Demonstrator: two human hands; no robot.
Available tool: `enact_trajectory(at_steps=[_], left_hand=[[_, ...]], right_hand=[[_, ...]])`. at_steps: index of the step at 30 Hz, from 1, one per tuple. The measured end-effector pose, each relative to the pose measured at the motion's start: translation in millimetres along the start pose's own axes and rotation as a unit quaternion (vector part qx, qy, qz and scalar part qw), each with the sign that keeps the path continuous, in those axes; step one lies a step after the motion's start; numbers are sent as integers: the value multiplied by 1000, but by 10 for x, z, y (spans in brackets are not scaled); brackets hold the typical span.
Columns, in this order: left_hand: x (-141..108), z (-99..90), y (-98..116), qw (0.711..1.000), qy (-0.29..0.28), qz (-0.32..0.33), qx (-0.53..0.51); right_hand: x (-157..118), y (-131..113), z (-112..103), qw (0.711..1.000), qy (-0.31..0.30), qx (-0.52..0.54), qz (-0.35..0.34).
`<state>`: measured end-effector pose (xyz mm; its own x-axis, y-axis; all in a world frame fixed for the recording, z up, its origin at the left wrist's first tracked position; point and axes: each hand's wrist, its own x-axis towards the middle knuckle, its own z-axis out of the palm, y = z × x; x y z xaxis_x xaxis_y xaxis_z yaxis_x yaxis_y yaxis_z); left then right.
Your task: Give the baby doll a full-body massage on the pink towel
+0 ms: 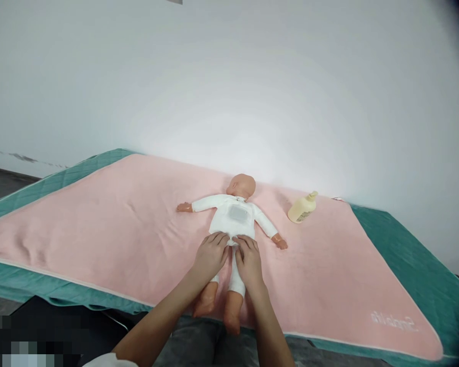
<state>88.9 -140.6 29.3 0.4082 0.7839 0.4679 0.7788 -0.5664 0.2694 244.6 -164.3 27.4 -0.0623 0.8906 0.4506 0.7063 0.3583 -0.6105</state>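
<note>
A baby doll (229,221) with a white cloth body lies stretched out, its bare head at the far side and its feet towards me. A grey rectangular patch (240,214) shows on its torso, and no face is visible. My left hand (211,255) lies over the doll's left-hand hip in the picture, fingers curled on the white cloth. My right hand (248,259) is close beside it, its fingers bent and closed on the cloth at the same level. The fingertips almost meet at the doll's middle and partly hide what they grip.
A pale yellow pump bottle (302,209) stands to the right of the doll. Under both lies a pink blanket (321,285) over a green quilted cover (398,244). A white wall (229,92) rises behind, and a dark chair-like shape (61,326) is at lower left.
</note>
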Motion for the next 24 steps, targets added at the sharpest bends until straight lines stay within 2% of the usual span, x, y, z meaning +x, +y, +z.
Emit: enact_trajectory(at_steps=[4, 11, 18, 24], left_hand=[[57, -55, 22, 1000, -1, -6, 1], [179, -73, 83, 999, 43, -4, 23], [204, -12, -4, 1000, 4, -10, -24], [202, 28, -17, 999, -6, -19, -34]], right_hand=[[6, -14, -10, 1000, 12, 0, -6], [130, -17, -12, 999, 41, -12, -26], [186, 91, 33, 1000, 23, 7, -15], [181, 140, 54, 1000, 15, 23, -10]])
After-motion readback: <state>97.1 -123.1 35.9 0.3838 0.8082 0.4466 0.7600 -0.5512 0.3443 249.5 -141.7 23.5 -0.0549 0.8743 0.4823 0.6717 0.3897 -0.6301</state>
